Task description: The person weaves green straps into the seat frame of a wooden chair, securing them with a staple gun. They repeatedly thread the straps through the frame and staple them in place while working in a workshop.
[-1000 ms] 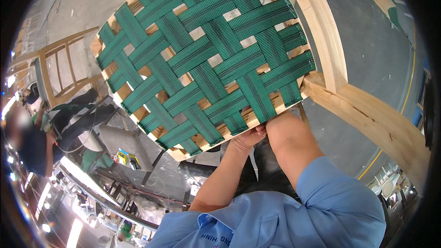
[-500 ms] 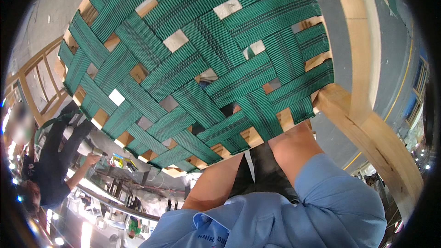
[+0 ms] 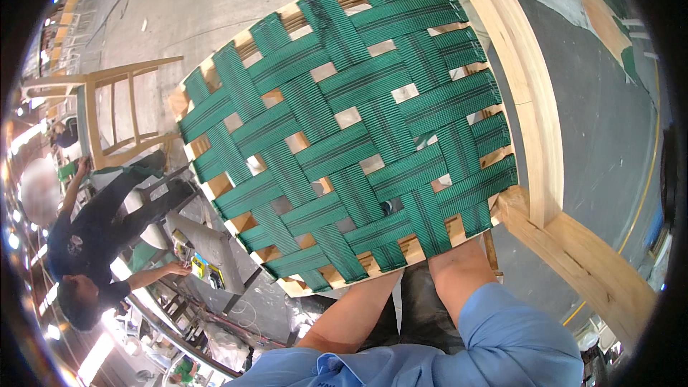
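Observation:
A wooden chair frame fills the middle, its seat woven with green webbing straps [image 3: 383, 122] that have dark stripes. The straps cross over and under, with small square gaps between them. A pale curved wooden back piece [image 3: 534, 100] rises along the right side, and a thick wooden leg [image 3: 580, 265] runs to the lower right. My left forearm [image 3: 355, 308] and my right forearm [image 3: 462, 272] both reach under the seat's near edge. The seat hides both hands, so their grip does not show.
At the left a co-worker in dark clothes [image 3: 107, 229] stands beside another bare wooden chair frame [image 3: 92, 111]. A yellow-and-black item [image 3: 202, 266] lies near that person's hand. More wooden frames [image 3: 68, 18] line the far left. A yellow line [image 3: 638, 204] crosses the grey floor at the right.
The webbed seat sits lower and farther from view, so its far edge now shows. It has shifted toward the right. The co-worker's hand at the left has moved down and right in the picture.

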Motion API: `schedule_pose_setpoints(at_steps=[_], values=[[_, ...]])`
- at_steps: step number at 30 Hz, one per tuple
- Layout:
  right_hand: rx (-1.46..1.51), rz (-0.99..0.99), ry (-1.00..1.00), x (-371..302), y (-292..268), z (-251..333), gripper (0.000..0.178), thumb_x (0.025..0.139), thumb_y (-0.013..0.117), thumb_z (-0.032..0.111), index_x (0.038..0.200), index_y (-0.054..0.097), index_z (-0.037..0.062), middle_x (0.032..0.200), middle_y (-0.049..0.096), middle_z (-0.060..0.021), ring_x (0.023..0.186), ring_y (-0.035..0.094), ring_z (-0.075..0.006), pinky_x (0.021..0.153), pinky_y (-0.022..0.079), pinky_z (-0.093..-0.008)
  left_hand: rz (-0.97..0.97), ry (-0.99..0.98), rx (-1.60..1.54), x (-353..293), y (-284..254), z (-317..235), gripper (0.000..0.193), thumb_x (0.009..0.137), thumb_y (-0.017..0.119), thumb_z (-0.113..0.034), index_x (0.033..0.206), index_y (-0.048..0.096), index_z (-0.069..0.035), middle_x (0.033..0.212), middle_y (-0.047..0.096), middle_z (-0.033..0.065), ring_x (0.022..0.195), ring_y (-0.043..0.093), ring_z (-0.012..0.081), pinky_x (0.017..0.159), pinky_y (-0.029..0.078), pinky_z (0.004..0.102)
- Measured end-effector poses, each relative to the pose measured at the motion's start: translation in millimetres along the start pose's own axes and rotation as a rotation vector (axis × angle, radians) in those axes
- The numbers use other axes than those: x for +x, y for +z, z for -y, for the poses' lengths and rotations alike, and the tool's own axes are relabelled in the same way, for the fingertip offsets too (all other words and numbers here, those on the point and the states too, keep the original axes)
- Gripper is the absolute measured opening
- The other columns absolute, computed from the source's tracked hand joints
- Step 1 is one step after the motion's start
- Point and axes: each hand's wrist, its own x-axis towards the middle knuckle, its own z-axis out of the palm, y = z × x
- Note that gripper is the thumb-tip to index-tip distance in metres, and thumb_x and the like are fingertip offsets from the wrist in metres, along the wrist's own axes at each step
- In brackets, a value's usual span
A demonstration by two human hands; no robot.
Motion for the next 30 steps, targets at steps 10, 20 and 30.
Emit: schedule_pose_setpoints(at_steps=[10,20,30], values=[[0.017,0.019,-0.006,23,23,-3,0.036,0.107,0.054,0.04,0.108,0.067,0.0063,0.093,0.066,-0.0056,0.081,0.068,-0.0179,0.062,0.055,-0.0325,0.018,0.027,0.018,13,-3,-2,0.034,0.095,0.065,-0.04,0.106,0.067,-0.008,0.084,0.065,0.0093,0.07,0.064,0.0243,0.061,0.049,0.0374],[0.03,0.048,-0.002,32,44,-17,0.036,0.107,0.055,0.038,0.106,0.067,0.0044,0.089,0.066,-0.0065,0.078,0.068,-0.0178,0.06,0.054,-0.0321,0.039,0.036,0.068,20,-11,3,0.03,0.094,0.065,-0.037,0.102,0.067,-0.008,0.08,0.062,0.0068,0.07,0.061,0.0224,0.062,0.046,0.037],[0.003,0.047,-0.035,22,16,-16,0.036,0.107,0.057,0.036,0.103,0.068,0.0024,0.085,0.066,-0.0074,0.075,0.068,-0.0177,0.058,0.054,-0.0317,0.025,0.071,0.079,9,-11,-9,0.026,0.093,0.066,-0.034,0.098,0.066,-0.009,0.077,0.059,0.0043,0.07,0.059,0.0206,0.063,0.044,0.0366]])
